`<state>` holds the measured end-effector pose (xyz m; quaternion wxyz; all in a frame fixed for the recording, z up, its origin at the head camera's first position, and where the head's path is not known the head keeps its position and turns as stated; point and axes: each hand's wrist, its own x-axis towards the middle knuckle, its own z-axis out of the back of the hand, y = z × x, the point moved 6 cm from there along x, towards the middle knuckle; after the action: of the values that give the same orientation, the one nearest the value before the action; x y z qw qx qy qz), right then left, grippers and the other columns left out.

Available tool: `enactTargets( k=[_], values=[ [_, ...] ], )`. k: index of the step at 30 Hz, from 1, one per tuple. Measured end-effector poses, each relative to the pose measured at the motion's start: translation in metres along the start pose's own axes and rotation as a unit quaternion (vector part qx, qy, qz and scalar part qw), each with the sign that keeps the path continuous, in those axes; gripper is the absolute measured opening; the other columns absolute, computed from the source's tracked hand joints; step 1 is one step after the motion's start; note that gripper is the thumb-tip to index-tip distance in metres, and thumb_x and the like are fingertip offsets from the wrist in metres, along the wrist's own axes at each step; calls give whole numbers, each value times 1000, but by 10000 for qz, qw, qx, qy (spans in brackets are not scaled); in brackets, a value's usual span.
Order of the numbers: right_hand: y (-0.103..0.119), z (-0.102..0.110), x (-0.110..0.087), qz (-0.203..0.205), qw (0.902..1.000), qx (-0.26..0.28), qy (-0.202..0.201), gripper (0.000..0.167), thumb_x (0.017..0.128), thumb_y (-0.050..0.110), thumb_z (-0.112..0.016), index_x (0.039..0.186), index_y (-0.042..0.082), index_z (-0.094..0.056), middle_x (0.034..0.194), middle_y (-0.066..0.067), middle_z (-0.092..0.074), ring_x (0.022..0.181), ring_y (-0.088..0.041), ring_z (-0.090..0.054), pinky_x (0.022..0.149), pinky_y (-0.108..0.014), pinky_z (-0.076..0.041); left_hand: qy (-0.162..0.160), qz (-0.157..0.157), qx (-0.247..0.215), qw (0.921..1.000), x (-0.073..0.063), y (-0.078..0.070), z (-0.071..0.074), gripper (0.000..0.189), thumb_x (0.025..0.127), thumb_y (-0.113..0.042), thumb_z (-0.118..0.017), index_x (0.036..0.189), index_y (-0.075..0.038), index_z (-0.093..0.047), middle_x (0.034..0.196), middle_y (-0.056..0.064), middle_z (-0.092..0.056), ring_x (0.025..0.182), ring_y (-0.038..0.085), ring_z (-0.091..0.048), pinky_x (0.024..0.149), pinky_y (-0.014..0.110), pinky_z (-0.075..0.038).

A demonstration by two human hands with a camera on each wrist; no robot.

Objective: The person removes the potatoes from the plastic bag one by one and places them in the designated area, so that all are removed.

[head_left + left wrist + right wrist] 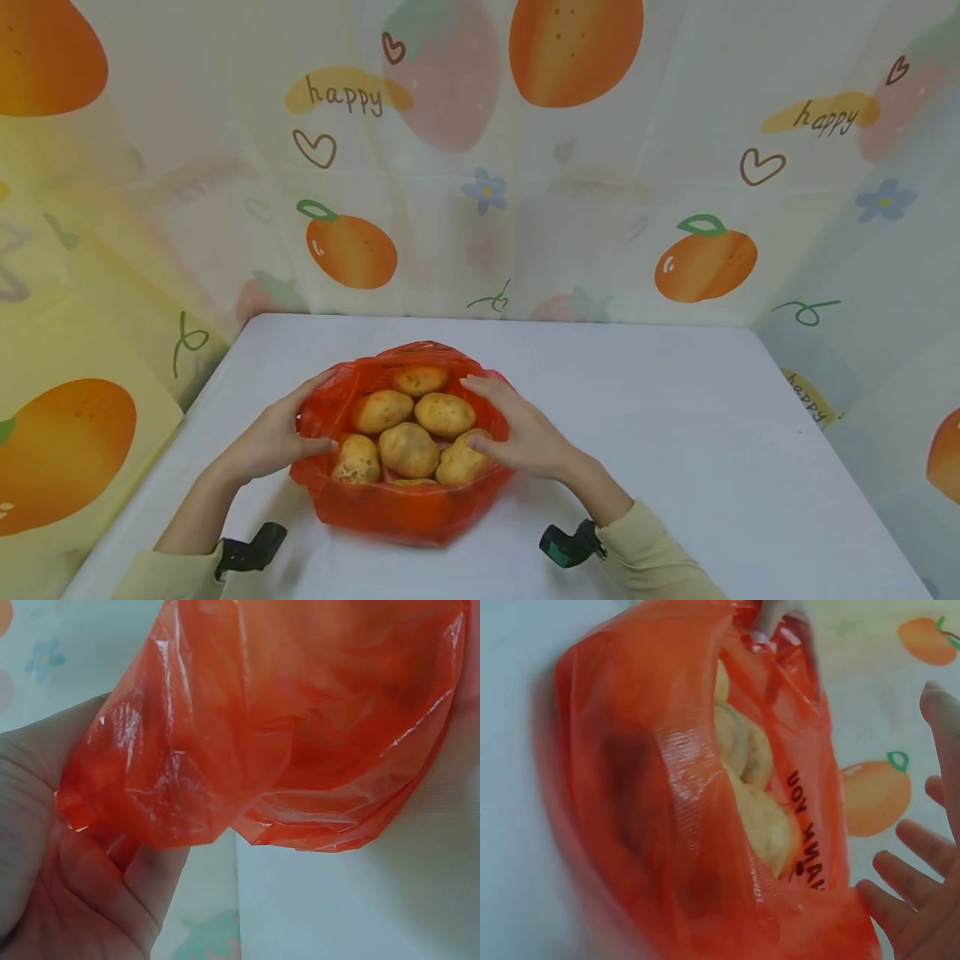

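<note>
An orange-red plastic bag [382,515] stands on the table with its mouth spread wide, and several potatoes [408,450] lie inside. My left hand [273,437] holds the left side of the rim, the thumb over the edge and the fingers outside. In the left wrist view, the bag's film [300,712] passes between thumb and fingers of that hand [82,900]. On the right side my right hand [528,433] is at the rim with its fingers spread. The right wrist view shows dark lettering on the bag [652,787] and the fingertips close to its edge.
The white table [660,433] extends to the right of and behind the bag. Fruit-printed cloth [570,242] hangs at the back and both sides. A black wrist device [255,547] is on the left forearm, another [567,546] on the right.
</note>
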<state>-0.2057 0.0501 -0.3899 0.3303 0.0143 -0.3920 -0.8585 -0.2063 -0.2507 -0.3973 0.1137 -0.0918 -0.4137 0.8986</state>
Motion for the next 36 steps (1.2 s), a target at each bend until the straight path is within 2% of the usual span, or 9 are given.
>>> enactTargets(
  k=[9, 18, 30, 36],
  values=[
    [-11, -12, -2, -202, 9990, 152, 361, 60, 86, 33, -64, 138, 18, -40, 138, 2, -45, 125, -16, -43, 100, -42, -41, 163, -84, -406, 9990, 1, 4, -3, 91, 74, -18, -77, 145, -33, -23, 136, 14, -43, 112, 33, -50, 81, 41, -53],
    [-23, -20, -5, -165, 9986, 151, 479, 56, 86, 37, -62, 134, 15, -45, 133, -1, -49, 118, -19, -49, 97, -36, -44, 274, 62, -702, 9971, 2, 7, -5, 91, 74, -20, -77, 145, -35, -22, 138, 13, -39, 114, 34, -48, 84, 42, -52],
    [-32, -29, -9, -134, 9985, -27, 538, 48, 85, 27, -66, 129, 15, -51, 126, 2, -53, 116, -10, -47, 97, -31, -44, 315, 26, -902, 9954, 1, 12, -5, 89, 75, -19, -75, 145, -34, -22, 140, 13, -38, 116, 35, -47, 85, 43, -51],
    [-30, -32, -10, 67, 9984, -83, 546, 48, 84, 20, -67, 129, 14, -51, 124, 1, -52, 114, -11, -47, 96, -31, -45, 335, 10, -992, 9945, 1, 11, -5, 90, 75, -19, -75, 145, -34, -21, 140, 13, -38, 116, 35, -46, 84, 42, -52]
  ],
)
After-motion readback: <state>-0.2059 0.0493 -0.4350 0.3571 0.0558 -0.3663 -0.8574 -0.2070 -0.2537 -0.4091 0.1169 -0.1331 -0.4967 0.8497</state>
